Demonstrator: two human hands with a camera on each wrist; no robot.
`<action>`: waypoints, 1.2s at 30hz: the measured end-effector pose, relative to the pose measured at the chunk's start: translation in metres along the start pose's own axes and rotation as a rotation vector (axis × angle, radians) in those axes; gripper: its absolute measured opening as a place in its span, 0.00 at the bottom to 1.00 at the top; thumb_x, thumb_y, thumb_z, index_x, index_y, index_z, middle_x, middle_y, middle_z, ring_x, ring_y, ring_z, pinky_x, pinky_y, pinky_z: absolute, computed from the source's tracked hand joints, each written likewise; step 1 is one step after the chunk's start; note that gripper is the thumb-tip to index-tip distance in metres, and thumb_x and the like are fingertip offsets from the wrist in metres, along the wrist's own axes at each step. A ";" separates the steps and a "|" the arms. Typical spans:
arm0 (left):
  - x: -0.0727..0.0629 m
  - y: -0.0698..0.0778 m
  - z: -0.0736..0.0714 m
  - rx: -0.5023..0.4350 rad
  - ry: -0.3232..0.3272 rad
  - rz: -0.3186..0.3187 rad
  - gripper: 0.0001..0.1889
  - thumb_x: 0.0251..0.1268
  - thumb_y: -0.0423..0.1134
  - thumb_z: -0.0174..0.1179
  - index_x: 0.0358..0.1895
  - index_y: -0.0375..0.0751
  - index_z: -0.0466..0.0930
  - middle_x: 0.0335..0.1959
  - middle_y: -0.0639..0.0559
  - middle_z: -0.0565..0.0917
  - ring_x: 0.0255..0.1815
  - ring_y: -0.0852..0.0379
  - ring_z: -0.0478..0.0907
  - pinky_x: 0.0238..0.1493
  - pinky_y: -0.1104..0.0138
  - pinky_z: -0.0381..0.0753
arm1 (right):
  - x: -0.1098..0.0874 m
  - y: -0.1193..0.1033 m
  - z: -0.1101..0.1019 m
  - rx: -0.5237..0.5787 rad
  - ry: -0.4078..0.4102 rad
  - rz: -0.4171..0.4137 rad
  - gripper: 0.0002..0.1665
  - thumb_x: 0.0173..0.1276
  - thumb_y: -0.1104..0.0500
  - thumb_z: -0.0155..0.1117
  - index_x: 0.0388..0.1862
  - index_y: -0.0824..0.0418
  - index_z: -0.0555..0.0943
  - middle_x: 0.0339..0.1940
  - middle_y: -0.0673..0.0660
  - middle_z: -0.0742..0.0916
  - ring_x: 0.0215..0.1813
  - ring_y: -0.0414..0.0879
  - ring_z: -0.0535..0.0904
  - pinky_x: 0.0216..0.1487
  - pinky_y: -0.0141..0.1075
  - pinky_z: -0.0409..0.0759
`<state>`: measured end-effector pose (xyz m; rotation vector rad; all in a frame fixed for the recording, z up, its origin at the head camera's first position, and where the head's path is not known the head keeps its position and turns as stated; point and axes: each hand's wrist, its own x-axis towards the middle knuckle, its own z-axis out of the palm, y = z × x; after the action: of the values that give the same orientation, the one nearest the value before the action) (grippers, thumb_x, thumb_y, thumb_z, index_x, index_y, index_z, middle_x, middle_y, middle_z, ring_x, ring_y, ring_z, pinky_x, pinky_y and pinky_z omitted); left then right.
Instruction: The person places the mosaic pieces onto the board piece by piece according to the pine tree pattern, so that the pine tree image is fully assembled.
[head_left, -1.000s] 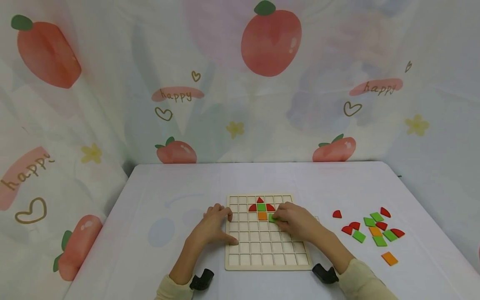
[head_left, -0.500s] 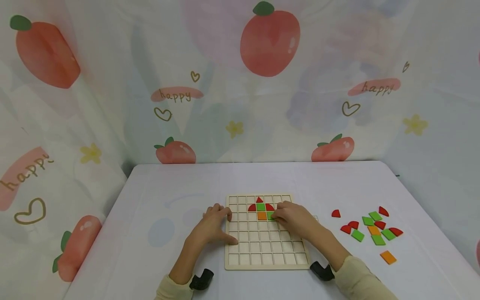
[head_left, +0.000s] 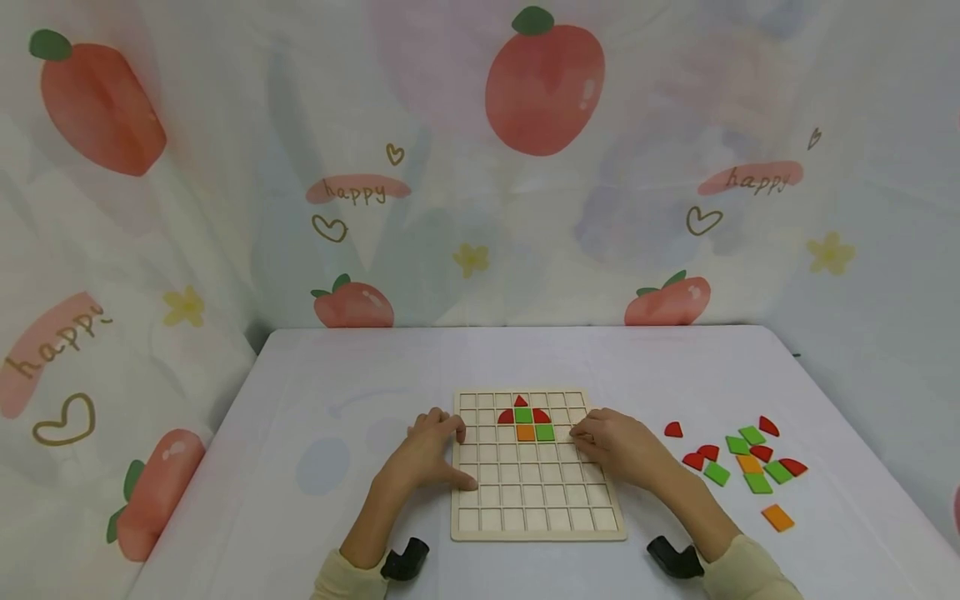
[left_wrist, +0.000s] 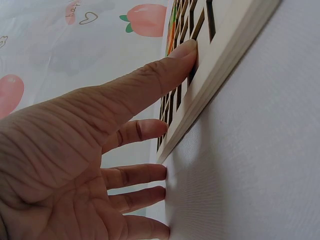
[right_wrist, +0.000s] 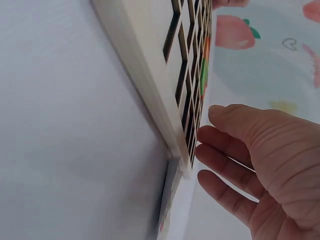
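Note:
A wooden grid board point(head_left: 501, 497) lies flat on the white table. In its upper cells sit a red triangle point(head_left: 521, 402), a green square point(head_left: 523, 415) between two red quarter-circle pieces point(head_left: 506, 417), and below them an orange square point(head_left: 526, 432) beside another green square point(head_left: 544, 432). My left hand point(head_left: 420, 450) rests at the board's left side, thumb on its face near the edge and index finger at the rim, as the left wrist view shows. Above the board's right edge hovers my right hand point(head_left: 622, 446), fingers loosely bent, nothing visible between them in the right wrist view point(right_wrist: 265, 165).
Loose green, red and orange pieces point(head_left: 757, 483) are scattered on the table to the right of my right hand. A thin flat thing point(right_wrist: 172, 195) lies by the board's corner in the right wrist view. A printed cloth point(head_left: 420, 275) hangs behind the table.
The green square was pinched by my right hand, set into the cell right of the orange square and let go. That hand has since drawn back to the right. My left hand stays put.

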<state>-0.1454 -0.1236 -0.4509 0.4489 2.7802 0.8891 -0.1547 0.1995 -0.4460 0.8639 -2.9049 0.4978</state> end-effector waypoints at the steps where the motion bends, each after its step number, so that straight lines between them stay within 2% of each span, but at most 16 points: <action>1: 0.000 0.001 0.000 0.001 0.000 -0.002 0.29 0.38 0.47 0.86 0.41 0.46 0.76 0.50 0.45 0.75 0.58 0.40 0.70 0.69 0.31 0.61 | -0.003 0.002 -0.001 0.001 0.010 0.009 0.09 0.65 0.61 0.75 0.43 0.58 0.89 0.39 0.47 0.88 0.44 0.44 0.83 0.46 0.40 0.85; 9: 0.000 0.002 -0.001 0.002 -0.002 -0.008 0.29 0.38 0.47 0.86 0.40 0.46 0.76 0.48 0.46 0.74 0.57 0.41 0.70 0.69 0.31 0.61 | -0.030 0.016 -0.014 -0.001 0.131 0.008 0.11 0.62 0.65 0.76 0.43 0.57 0.88 0.38 0.44 0.87 0.42 0.43 0.83 0.42 0.40 0.85; 17: 0.000 0.002 -0.001 -0.003 -0.002 -0.002 0.29 0.39 0.47 0.86 0.41 0.46 0.76 0.49 0.45 0.74 0.59 0.40 0.70 0.70 0.31 0.60 | -0.052 0.033 -0.028 -0.057 0.250 0.030 0.12 0.58 0.64 0.79 0.42 0.56 0.89 0.36 0.44 0.87 0.39 0.45 0.84 0.39 0.43 0.85; 23: 0.000 0.002 -0.001 0.002 0.000 -0.005 0.29 0.39 0.47 0.86 0.41 0.45 0.76 0.50 0.44 0.75 0.58 0.40 0.70 0.69 0.31 0.61 | -0.066 0.048 -0.037 -0.069 0.315 0.037 0.14 0.55 0.66 0.80 0.41 0.59 0.89 0.36 0.47 0.89 0.36 0.45 0.83 0.34 0.39 0.84; 27: -0.001 0.002 -0.001 0.003 -0.001 -0.003 0.29 0.39 0.47 0.86 0.40 0.46 0.76 0.50 0.44 0.75 0.58 0.40 0.70 0.69 0.31 0.61 | -0.075 0.057 -0.044 -0.058 0.320 0.085 0.14 0.55 0.66 0.80 0.41 0.59 0.89 0.37 0.49 0.89 0.38 0.48 0.84 0.33 0.38 0.83; 33: -0.001 0.001 -0.001 -0.003 -0.002 0.003 0.29 0.39 0.47 0.86 0.40 0.46 0.75 0.51 0.44 0.75 0.58 0.40 0.70 0.69 0.32 0.62 | -0.088 0.066 -0.053 -0.029 0.252 0.220 0.13 0.61 0.65 0.76 0.45 0.61 0.88 0.42 0.55 0.89 0.39 0.52 0.83 0.34 0.40 0.84; 36: -0.001 0.001 -0.001 -0.007 -0.001 0.003 0.29 0.39 0.47 0.86 0.40 0.45 0.75 0.50 0.44 0.75 0.57 0.41 0.70 0.69 0.32 0.62 | -0.093 0.072 -0.056 -0.041 0.239 0.242 0.14 0.61 0.65 0.76 0.46 0.62 0.87 0.42 0.56 0.89 0.39 0.53 0.84 0.35 0.42 0.86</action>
<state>-0.1442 -0.1236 -0.4493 0.4527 2.7750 0.8986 -0.1171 0.3230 -0.4286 0.4147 -2.7968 0.5167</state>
